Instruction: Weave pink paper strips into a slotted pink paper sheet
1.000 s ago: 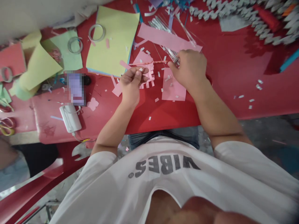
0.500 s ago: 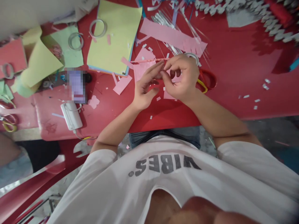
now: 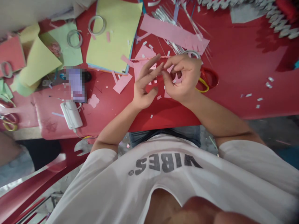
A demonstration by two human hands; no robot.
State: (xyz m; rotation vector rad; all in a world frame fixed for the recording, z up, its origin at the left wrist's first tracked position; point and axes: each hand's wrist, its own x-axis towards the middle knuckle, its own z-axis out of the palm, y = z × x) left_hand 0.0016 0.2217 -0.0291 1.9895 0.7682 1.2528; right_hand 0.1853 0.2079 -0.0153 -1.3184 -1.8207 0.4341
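My left hand (image 3: 145, 87) is held over the red table with its fingers stretched and spread. One of its fingertips meets the pinched tips of my right hand (image 3: 183, 74). In my right hand, thumb and forefinger are pressed together; whatever sits between them is too small to make out. Just beyond the fingers lies a thin pink stick (image 3: 137, 59). Cut pink paper (image 3: 146, 51) is spread around and under both hands. Scissors with red and yellow handles (image 3: 202, 86) lie by my right wrist, partly hidden. A tape roll (image 3: 195, 53) shows behind my right hand.
A stack of yellow paper (image 3: 112, 37) carries another tape roll (image 3: 96, 25). To the left are a phone (image 3: 77, 85) and a white power bank (image 3: 71, 115) with a cable. Clear wrapping strips (image 3: 164, 18) lie at the back. Paper bits (image 3: 268, 85) dot the right side.
My left fingers have spread apart, the forefinger lifting away from the others. My right hand keeps its pinch in nearly the same place. The view has shifted slightly.
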